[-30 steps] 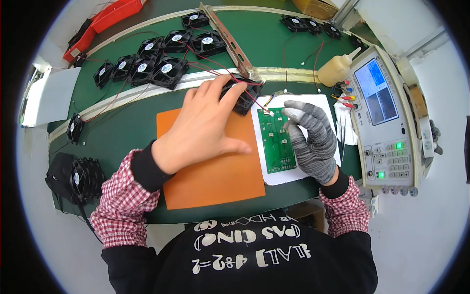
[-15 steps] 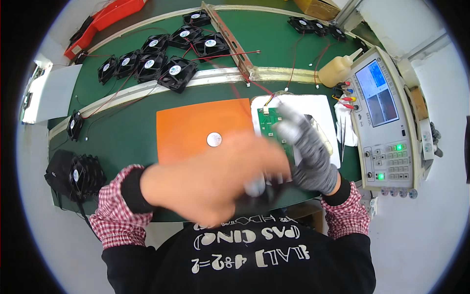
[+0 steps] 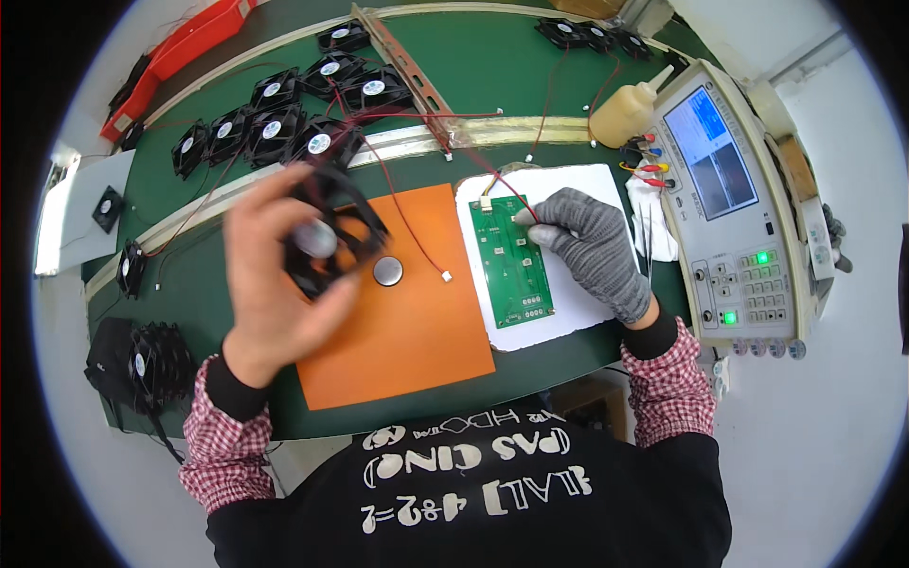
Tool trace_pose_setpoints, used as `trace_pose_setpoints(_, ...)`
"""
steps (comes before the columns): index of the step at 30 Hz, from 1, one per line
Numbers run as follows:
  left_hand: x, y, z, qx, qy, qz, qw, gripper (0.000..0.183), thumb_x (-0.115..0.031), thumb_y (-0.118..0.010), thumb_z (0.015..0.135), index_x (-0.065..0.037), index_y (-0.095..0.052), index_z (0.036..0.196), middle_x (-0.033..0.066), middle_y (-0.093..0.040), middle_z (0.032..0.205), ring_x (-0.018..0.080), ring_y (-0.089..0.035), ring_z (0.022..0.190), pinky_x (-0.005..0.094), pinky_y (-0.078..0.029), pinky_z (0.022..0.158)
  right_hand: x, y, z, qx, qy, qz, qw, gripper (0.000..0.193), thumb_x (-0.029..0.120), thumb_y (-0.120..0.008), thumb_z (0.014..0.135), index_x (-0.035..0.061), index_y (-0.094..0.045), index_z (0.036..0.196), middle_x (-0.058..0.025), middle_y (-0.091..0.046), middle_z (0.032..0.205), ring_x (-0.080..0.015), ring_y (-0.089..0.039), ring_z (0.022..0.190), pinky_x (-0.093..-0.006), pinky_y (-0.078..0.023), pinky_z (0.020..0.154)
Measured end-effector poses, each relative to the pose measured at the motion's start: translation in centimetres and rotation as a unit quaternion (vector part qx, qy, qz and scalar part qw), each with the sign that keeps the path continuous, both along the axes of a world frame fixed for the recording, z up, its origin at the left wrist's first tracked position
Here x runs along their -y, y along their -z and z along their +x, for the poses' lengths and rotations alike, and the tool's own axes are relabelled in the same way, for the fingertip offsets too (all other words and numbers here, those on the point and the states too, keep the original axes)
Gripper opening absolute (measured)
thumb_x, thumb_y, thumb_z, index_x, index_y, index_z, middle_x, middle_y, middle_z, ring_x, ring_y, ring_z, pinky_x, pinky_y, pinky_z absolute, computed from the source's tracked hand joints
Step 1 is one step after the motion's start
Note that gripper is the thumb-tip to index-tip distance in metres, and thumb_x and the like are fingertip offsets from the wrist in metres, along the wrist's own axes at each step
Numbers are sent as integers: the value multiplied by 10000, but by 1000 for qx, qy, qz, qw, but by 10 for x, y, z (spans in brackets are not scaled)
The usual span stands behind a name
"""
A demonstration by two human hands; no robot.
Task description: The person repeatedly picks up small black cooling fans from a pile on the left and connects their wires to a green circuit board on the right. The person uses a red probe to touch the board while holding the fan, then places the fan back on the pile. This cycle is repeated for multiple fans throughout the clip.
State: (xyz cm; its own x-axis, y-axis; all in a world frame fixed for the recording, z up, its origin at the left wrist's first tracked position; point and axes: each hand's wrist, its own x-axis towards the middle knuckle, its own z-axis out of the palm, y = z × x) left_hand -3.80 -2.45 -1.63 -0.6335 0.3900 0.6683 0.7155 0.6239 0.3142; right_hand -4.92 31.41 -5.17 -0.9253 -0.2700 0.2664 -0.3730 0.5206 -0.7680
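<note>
My bare left hand (image 3: pixel 275 275) grips a black square cooling fan (image 3: pixel 331 232) and holds it up over the left edge of the orange mat (image 3: pixel 417 331). The fan's red and black wire trails across the mat to a small white plug (image 3: pixel 446 276). A round silver disc (image 3: pixel 387 271) lies on the mat. My gloved right hand (image 3: pixel 592 246) rests on a white pad (image 3: pixel 568 185), its fingertips pinching a red wire at the right edge of the green circuit board (image 3: pixel 511 260).
Several black fans (image 3: pixel 275 118) lie in rows at the back left, more in a heap (image 3: pixel 142 364) at the near left. A test instrument with screen and keypad (image 3: pixel 739 208) stands on the right, a yellowish squeeze bottle (image 3: pixel 630 109) behind it. A red tool (image 3: pixel 180 52) lies far left.
My left hand has picked up a fan from beside the board, swept toward my body, then carried it left over the mat. The disc on the mat is now uncovered. My right hand stays at the board.
</note>
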Motion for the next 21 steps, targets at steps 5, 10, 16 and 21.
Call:
trace_pose_setpoints(5,-13,27,7,346,97,22,933,745,-91,-785,610,-41,-457,1277,157,-513,1274,356,-467,1177,431,-380,1015,2,13,3,28,-22,-29,999,126,21,-715,803,15,-718,929,-108,-669,879,-225,-661,816,-330,-522,774)
trace_pose_setpoints(10,-19,39,1,273,103,-14,956,974,-277,-924,521,-23,-451,1334,161,-507,1269,373,-454,1172,447,-369,1030,1,21,4,-13,-39,-11,999,190,-15,-679,811,42,-696,991,-102,-663,875,-246,-662,856,-341,-526,784)
trace_pose_setpoints(16,-22,37,2,245,87,-46,965,1008,-359,-924,521,-6,-460,1343,171,-513,1259,372,-467,1183,450,-379,1024,0,16,-1,-110,-97,97,984,265,-54,-699,727,84,-715,952,-66,-660,849,-251,-646,804,-344,-530,742)
trace_pose_setpoints(21,-22,3,32,-131,19,-156,979,541,-265,-749,802,-56,-570,1268,99,-641,1168,260,-586,1058,371,-462,873,1,17,-3,-95,-76,57,991,218,-8,-714,728,96,-714,920,-75,-670,846,-271,-651,811,-373,-525,746)
